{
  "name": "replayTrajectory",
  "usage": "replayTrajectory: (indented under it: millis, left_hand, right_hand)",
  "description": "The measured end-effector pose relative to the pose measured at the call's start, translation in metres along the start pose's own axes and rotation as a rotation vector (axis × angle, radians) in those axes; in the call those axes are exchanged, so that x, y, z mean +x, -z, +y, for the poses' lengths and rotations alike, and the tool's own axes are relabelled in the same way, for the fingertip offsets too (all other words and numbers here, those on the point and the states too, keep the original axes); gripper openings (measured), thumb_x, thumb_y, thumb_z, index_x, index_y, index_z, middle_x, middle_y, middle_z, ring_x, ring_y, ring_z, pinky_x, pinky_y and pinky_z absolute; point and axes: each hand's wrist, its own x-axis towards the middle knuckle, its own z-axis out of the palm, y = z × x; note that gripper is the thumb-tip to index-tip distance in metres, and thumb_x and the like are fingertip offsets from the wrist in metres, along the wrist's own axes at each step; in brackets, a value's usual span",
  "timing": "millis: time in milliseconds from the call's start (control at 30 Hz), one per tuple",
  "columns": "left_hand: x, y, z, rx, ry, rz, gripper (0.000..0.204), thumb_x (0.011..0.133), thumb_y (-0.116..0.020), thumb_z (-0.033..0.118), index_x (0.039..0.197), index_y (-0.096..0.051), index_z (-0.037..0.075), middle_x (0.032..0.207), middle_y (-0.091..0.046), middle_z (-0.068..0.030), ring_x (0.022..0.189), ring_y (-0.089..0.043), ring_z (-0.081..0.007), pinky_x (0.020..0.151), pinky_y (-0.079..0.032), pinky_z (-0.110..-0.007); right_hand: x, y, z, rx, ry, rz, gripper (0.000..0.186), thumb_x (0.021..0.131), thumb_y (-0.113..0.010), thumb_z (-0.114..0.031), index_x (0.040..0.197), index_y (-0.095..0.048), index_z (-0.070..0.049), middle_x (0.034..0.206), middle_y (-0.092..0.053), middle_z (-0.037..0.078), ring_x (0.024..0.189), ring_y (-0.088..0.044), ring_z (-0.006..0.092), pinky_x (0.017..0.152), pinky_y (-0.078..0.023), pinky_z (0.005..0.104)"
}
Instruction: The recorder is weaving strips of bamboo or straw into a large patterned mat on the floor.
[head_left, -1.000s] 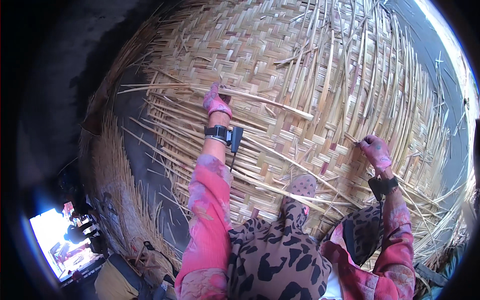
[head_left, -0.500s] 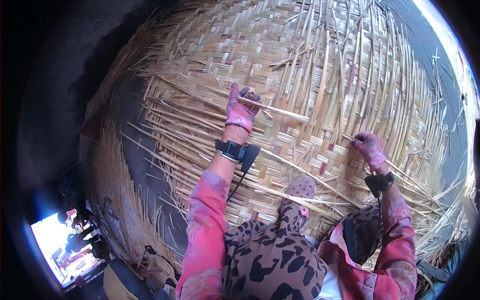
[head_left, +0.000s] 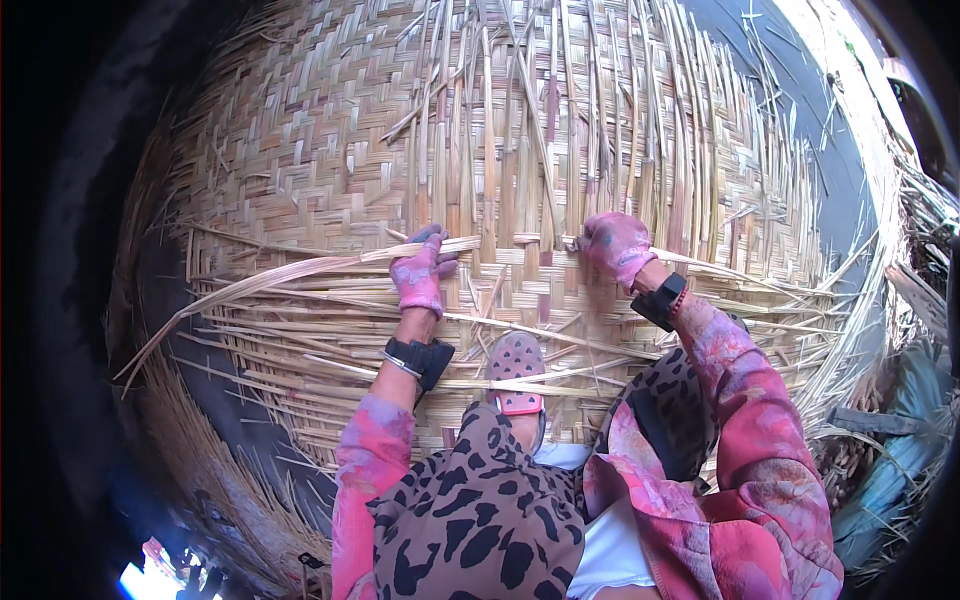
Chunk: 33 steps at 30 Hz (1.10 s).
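Note:
Under both hands spreads a large woven bamboo mat (head_left: 310, 130), part tightly plaited, part loose strips. My left hand (head_left: 418, 275), in a stained pink glove, is closed around a bamboo strip (head_left: 280, 270) whose long tail bends out past the mat's left side. The short end of that strip points right over the weave. Opposite it, my right hand (head_left: 614, 248), gloved alike, is closed at the edge of the upright strips. A thin bamboo strip (head_left: 735, 270) runs out rightward from behind this hand; the fingertips are partly hidden.
My shoe (head_left: 516, 360) rests on the mat between my arms. Upright loose strips (head_left: 600, 120) fan across the far side. Crosswise strips (head_left: 300, 340) lie at the near left. Split bamboo (head_left: 925, 270) and a bluish-green bundle (head_left: 890, 470) lie at the right.
The view has turned to the right. My left hand has come nearer, and its strip now trails left. My right hand has moved closer to the left one, still closed.

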Motion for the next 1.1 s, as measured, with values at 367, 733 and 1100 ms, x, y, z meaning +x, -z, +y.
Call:
replayTrajectory:
  millis: [367,733,1100]
  left_hand:
    - [0.004,-0.009,0.015,0.193,-0.004,-0.164,0.019,0.082,-0.062,0.014,0.098,-0.064,0.002,0.084,-0.065,-0.0060,0.063,-0.063,-0.0125,0.051,-0.049,-0.019]
    - [0.000,-0.016,0.007,0.147,-0.050,-0.137,0.017,0.082,-0.061,0.012,0.095,-0.065,0.002,0.079,-0.065,-0.0063,0.058,-0.062,-0.0109,0.046,-0.047,-0.018]
    - [-0.007,-0.008,-0.005,0.100,-0.004,-0.145,0.017,0.085,-0.057,0.010,0.097,-0.063,0.000,0.074,-0.062,-0.0039,0.056,-0.058,-0.0088,0.045,-0.044,-0.017]
  right_hand:
    - [0.004,-0.002,0.009,0.012,0.180,0.097,0.014,0.071,-0.063,-0.017,0.077,-0.062,-0.005,0.082,-0.061,0.015,0.077,-0.060,0.0323,0.071,-0.048,0.0407]
    - [0.009,0.004,-0.005,-0.085,0.033,-0.008,0.012,0.071,-0.061,-0.016,0.075,-0.063,-0.006,0.075,-0.061,0.017,0.077,-0.062,0.0331,0.066,-0.049,0.0419]
    - [-0.003,-0.013,0.014,-0.006,0.204,-0.021,0.018,0.076,-0.059,-0.022,0.077,-0.060,-0.004,0.074,-0.060,0.017,0.073,-0.060,0.0354,0.064,-0.048,0.0420]
